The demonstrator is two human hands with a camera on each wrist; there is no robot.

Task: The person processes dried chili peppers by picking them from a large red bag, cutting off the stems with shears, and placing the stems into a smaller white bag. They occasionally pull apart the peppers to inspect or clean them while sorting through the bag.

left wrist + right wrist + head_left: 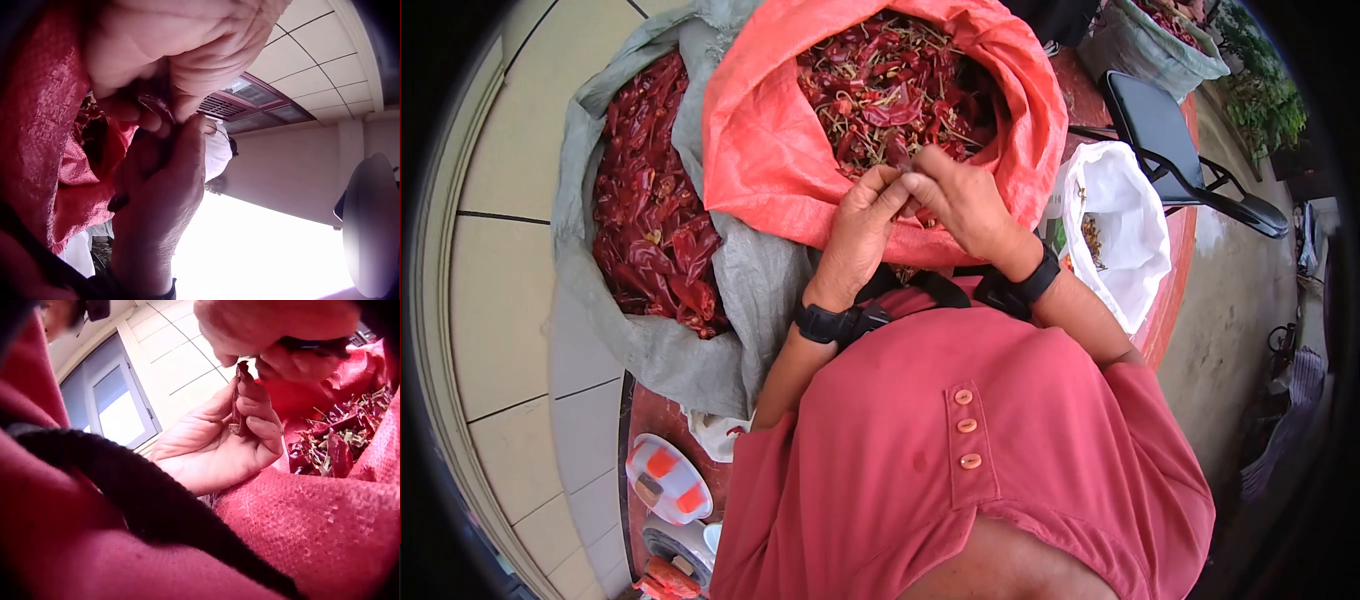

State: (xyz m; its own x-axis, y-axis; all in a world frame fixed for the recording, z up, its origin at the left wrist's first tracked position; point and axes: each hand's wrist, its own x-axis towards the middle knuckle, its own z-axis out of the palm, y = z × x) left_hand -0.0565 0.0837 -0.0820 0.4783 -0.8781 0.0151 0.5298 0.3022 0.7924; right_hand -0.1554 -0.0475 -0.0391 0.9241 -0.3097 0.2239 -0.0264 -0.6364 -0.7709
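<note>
Both hands meet over the near rim of an orange-red sack point(750, 150) filled with dried red chilies point(890, 100). My left hand point(862, 228) pinches a dried chili between thumb and fingers; in the right wrist view that chili point(236, 412) stands upright in the left hand point(219, 447). My right hand point(972, 205) is curled, its fingertips at the chili's upper end, also seen as the right hand point(275, 331) above it. The left wrist view shows the chili point(156, 106) between the two hands, partly hidden by fingers.
A grey sack point(750, 280) of red chilies stands at left. To the right are a white bag point(1135, 230) with small dry bits inside and a black chair point(1160, 140). A plastic bowl point(670, 480) lies at lower left; another filled sack point(1160, 60) is at upper right.
</note>
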